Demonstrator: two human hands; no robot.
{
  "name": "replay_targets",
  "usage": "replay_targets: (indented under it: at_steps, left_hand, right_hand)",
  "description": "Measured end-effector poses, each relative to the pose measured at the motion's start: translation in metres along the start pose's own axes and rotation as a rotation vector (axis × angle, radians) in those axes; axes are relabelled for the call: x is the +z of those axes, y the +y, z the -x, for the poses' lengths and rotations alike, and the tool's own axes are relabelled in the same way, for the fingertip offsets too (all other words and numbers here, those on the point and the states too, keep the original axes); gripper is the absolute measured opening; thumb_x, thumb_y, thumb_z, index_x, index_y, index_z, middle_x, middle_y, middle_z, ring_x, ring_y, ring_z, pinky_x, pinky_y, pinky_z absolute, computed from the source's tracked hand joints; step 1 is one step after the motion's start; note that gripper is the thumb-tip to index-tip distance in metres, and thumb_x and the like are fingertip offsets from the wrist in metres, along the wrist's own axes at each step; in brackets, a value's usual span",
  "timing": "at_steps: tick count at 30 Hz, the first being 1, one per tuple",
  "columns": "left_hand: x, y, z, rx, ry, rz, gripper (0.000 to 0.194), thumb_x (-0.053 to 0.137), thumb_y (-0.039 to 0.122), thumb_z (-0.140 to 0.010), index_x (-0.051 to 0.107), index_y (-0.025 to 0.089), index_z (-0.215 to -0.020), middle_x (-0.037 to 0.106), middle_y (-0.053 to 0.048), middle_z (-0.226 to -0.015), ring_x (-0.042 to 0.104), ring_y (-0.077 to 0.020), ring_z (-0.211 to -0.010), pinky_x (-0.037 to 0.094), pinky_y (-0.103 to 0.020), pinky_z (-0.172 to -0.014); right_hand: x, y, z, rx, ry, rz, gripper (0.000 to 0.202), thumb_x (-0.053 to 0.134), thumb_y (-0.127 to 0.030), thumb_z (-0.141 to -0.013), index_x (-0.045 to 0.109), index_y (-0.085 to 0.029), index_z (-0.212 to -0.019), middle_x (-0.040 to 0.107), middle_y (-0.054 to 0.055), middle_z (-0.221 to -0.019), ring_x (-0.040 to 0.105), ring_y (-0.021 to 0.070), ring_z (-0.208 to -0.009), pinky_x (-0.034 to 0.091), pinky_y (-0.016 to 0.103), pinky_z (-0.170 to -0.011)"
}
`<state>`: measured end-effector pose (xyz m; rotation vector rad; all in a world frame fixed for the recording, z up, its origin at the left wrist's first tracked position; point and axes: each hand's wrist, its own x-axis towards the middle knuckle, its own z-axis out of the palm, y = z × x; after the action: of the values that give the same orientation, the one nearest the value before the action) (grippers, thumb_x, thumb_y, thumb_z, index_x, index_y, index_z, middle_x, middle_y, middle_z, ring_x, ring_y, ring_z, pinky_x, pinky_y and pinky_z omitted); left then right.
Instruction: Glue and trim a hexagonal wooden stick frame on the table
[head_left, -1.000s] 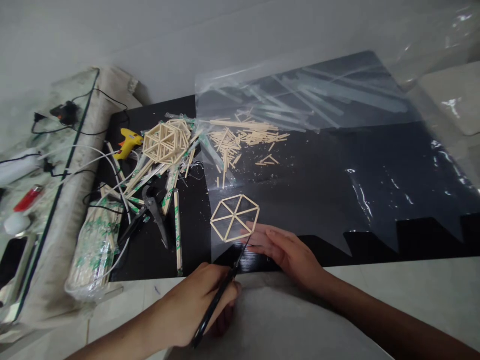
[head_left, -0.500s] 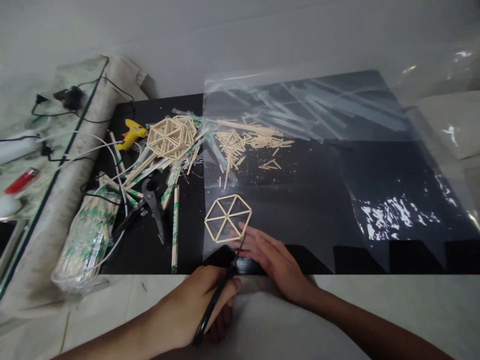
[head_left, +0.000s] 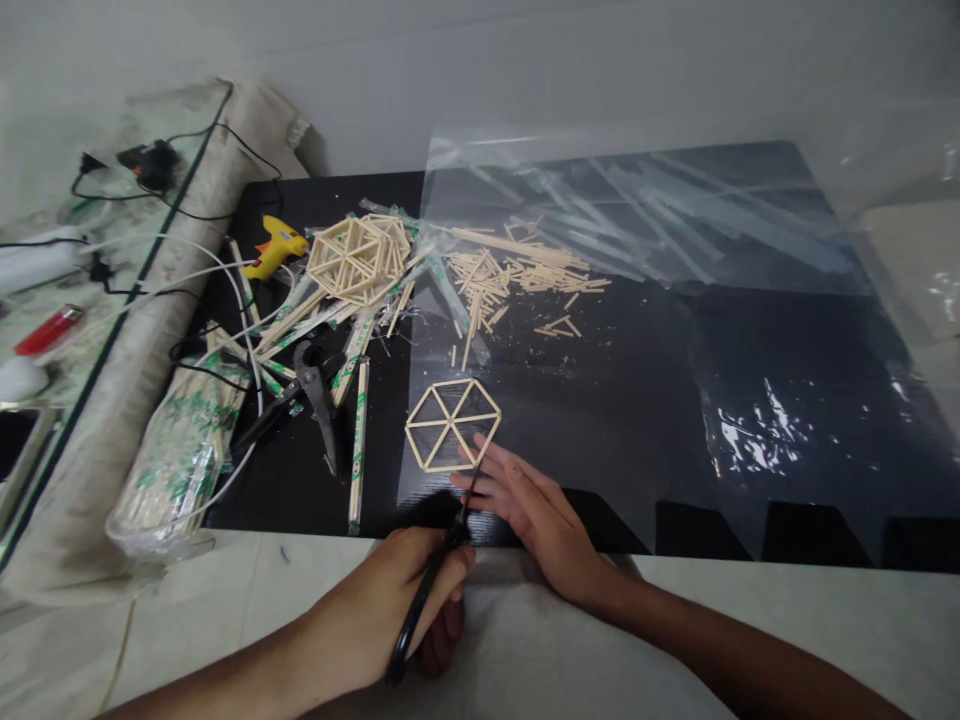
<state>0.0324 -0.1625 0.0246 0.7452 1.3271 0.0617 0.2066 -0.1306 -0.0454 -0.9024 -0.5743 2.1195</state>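
Note:
A hexagonal frame of wooden sticks with crossing spokes (head_left: pixel 450 421) lies on the clear plastic sheet near the table's front edge. My left hand (head_left: pixel 420 590) is closed around the black handles of what look like long-nosed pliers (head_left: pixel 420 605). Their thin dark tip reaches up to the frame's lower right corner; whether it grips a stick there is too small to tell. Beside that corner lies my right hand (head_left: pixel 536 510), fingers stretched out and apart. Its fingertips meet the frame's lower right side, and part of them shows through the frame.
Loose cut sticks (head_left: pixel 525 270) lie behind the frame. Further left are stacked hexagonal frames (head_left: pixel 356 260), a yellow glue gun (head_left: pixel 277 247), a dark cutting tool (head_left: pixel 317 395) and a bag of wrapped chopsticks (head_left: pixel 180 450). A white cord (head_left: pixel 255 370) loops over the table's left side.
The camera view has shifted and tilted slightly. Both hands, the pliers and the hexagonal frame keep nearly the same arrangement, with the pliers' tip at the frame's lower right.

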Motion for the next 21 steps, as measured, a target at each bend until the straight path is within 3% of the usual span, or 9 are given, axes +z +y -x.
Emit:
replay_targets:
  at_steps: [9,21]
  left_hand:
    - [-0.0018,-0.0107,-0.0050,0.041,0.003,-0.082,0.060,0.045,0.074,-0.094,0.054,0.018,-0.075,0.061,-0.001,-0.056,0.060,-0.0130,-0.044,0.047,-0.022,-0.043]
    - [-0.0057,-0.0022,-0.0085,0.029,0.005,-0.017,0.055,0.059,0.070,-0.088,0.057,0.017,-0.076,0.062,-0.001,-0.059,0.061,-0.0139,-0.048,0.047,-0.023,-0.045]
  right_hand:
    - [-0.0011,0.0021,-0.0007,0.007,0.020,0.004,0.050,0.059,-0.055,-0.102,0.064,-0.027,-0.143,0.059,0.013,-0.153,0.068,0.0292,-0.125,0.050,0.052,-0.109]
    - [0.0002,-0.0008,0.0018,0.040,0.008,-0.009,0.047,0.060,-0.055,-0.102,0.068,-0.024,-0.137,0.067,0.014,-0.143,0.069,0.0297,-0.125,0.051,0.053,-0.108]
